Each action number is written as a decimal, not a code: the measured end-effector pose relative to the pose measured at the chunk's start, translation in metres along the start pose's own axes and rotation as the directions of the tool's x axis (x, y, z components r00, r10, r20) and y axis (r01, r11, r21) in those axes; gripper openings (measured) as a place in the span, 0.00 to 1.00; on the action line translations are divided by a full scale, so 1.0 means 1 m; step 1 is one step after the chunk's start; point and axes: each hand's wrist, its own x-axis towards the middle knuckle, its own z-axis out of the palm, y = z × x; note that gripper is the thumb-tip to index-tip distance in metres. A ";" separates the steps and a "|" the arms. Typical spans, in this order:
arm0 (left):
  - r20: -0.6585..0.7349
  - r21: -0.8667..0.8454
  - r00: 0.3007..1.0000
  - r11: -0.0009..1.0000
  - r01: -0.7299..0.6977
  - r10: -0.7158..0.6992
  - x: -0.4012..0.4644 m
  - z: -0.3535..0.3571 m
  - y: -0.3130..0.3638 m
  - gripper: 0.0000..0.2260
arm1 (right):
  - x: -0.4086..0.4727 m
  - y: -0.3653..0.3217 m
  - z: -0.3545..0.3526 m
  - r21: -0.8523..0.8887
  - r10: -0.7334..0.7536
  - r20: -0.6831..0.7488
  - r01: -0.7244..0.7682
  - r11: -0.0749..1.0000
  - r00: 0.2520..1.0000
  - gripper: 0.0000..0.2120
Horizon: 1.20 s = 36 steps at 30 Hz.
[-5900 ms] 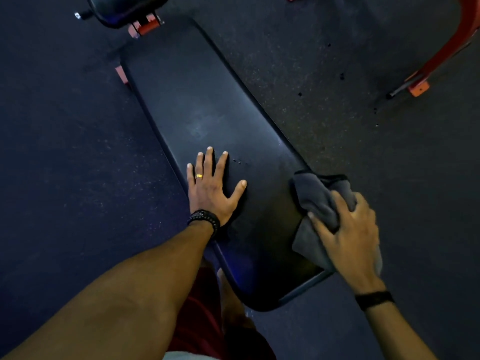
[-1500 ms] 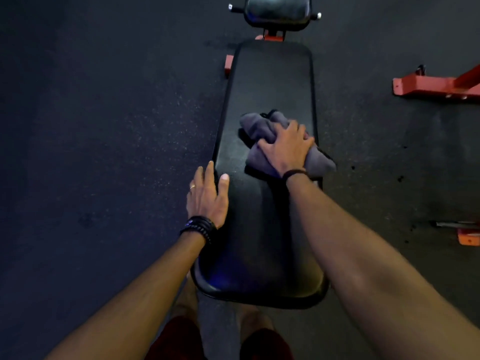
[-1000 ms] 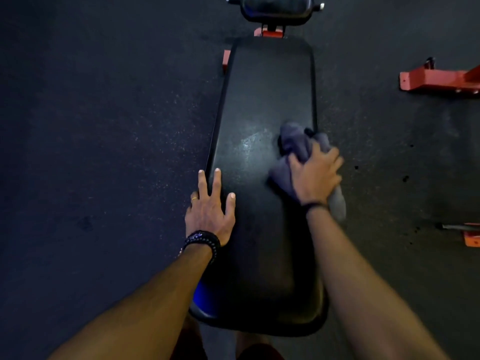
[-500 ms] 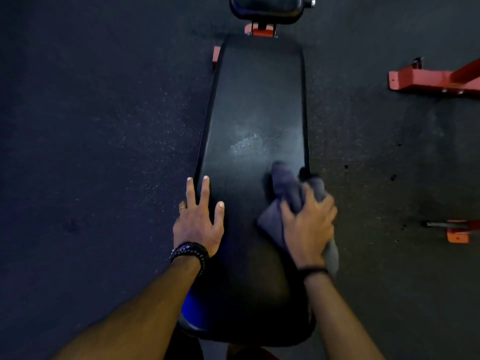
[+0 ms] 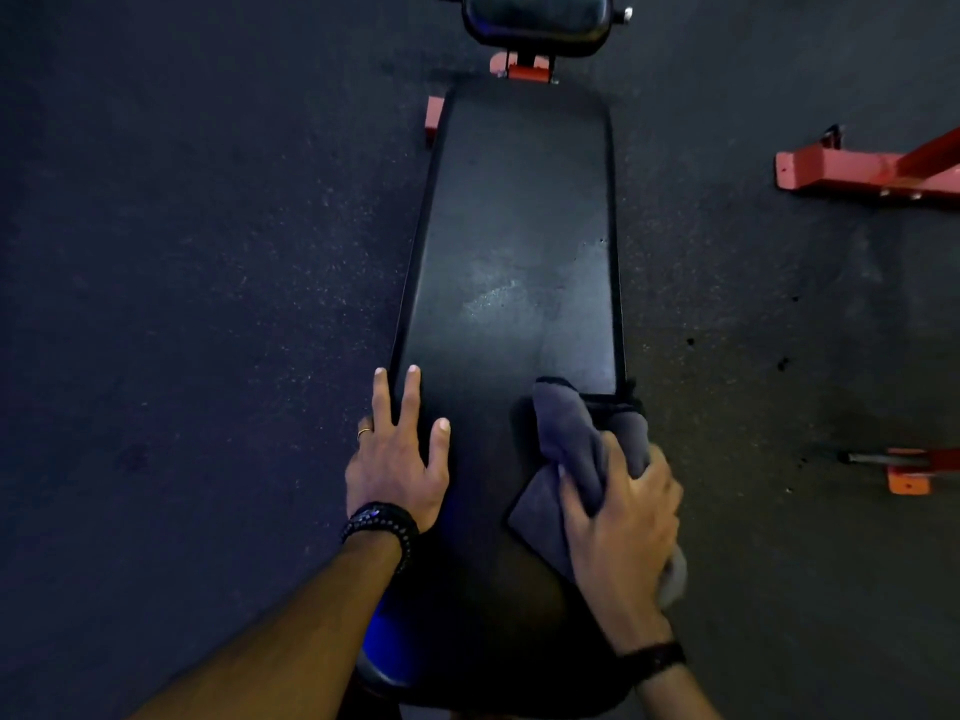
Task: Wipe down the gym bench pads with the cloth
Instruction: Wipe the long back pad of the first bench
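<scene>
Head view: right hand [image 5: 621,517] gripped the cloth [image 5: 569,449] at the pad's [image 5: 514,226] near right edge; left hand [image 5: 397,459], spread, braced its left edge. Overlapping, firmly pressed strokes were advisable.

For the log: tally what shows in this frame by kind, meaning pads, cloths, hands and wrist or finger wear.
Black bench pads: 2, long pad and small pad
Grey cloth: 1
Hands: 2, left hand flat on the long pad, right hand gripping the cloth
Wear: 3, beaded bracelet, ring, dark wristband
Total: 8
</scene>
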 end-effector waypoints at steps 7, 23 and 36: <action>0.007 -0.008 1.000 1.000 0.009 -0.009 -0.002 -0.002 0.000 0.28 | 0.181 -0.040 0.029 0.138 0.121 -0.048 -0.114 0.984 0.991 0.24; -0.026 -0.039 0.999 0.999 -0.031 0.030 -0.001 0.000 -0.004 0.28 | 0.006 0.002 0.004 0.089 0.055 -0.060 -0.050 0.995 0.997 0.23; -0.043 -0.085 0.999 0.996 -0.037 0.033 0.001 0.003 -0.007 0.28 | 0.142 -0.046 0.031 -0.097 -0.160 -0.089 0.152 0.984 0.983 0.25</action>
